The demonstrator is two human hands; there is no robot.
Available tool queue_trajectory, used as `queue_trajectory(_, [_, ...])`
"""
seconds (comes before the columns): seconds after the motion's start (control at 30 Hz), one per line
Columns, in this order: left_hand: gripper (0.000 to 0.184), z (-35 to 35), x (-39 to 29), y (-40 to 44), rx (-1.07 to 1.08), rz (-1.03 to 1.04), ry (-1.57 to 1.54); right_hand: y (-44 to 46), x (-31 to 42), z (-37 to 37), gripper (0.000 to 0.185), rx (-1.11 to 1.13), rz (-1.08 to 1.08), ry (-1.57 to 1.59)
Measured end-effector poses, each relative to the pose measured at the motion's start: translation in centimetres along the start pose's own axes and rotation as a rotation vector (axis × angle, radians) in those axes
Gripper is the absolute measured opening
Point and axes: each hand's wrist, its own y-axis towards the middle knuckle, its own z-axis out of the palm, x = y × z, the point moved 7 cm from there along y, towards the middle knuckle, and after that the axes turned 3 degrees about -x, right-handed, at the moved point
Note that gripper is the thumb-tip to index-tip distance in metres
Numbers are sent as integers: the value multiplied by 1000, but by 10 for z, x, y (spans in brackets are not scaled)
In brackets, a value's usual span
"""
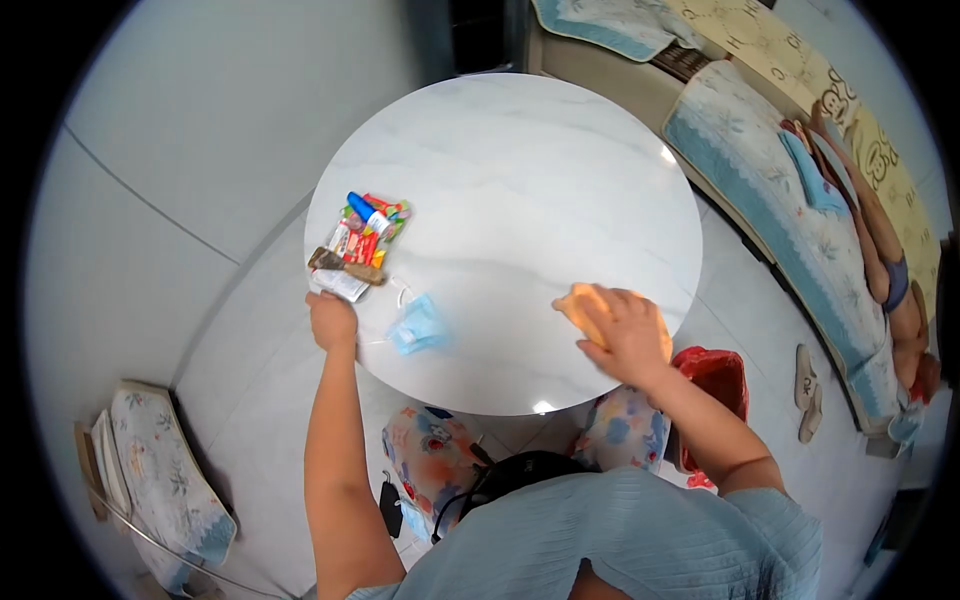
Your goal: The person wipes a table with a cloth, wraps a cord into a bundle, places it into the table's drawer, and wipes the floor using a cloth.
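My right hand (630, 335) presses down on an orange cloth (580, 305) near the right front edge of the round white table (500, 200). Part of the cloth shows beyond the fingers and part by the wrist. At the left edge, my left hand (333, 318) is curled, against or just beside a white packet (342, 284); its fingertips are hidden. Just beyond lie a brown brush-like object (347, 266), a blue-and-white tube (368, 212) and colourful snack packets (360, 245). A light-blue face mask (418, 325) lies to the right of my left hand.
A red-lined bin (715, 385) stands below the table on the right. Beyond it are slippers (808, 393) on the floor and a long cushioned sofa (760, 200) with a person lying on it. A cushioned seat (170, 470) is at lower left.
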Motion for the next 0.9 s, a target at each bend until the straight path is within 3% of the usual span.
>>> queue_trajectory(0.1, [34, 3, 2, 4, -6, 21, 18, 6, 30, 5, 50, -36, -30, 19])
queue_trajectory(0.17, [34, 5, 4, 4, 8, 40, 38, 5, 60, 8, 45, 23, -206, 116])
queue_trajectory(0.3, [36, 3, 4, 4, -10, 38, 76, 5, 23, 21, 40, 34, -124, 100])
queue_trajectory(0.47, [38, 9, 10, 11, -19, 58, 49, 6, -135, -3, 36, -226, 353, -376])
queue_trajectory(0.53, [38, 10, 10, 13, -15, 58, 44, 3, -199, -5, 35, -196, 559, -404])
queue_trajectory(0.6, [38, 10, 11, 12, -17, 49, 35, -6, -256, 1, 35, -244, 819, -157])
queue_trajectory(0.7, [38, 11, 15, 13, -15, 44, 71, -9, -282, 13, 36, -259, 895, -35])
queue_trajectory(0.9, [39, 12, 16, 16, -17, 26, 66, -22, -269, 14, 37, -270, 922, -85])
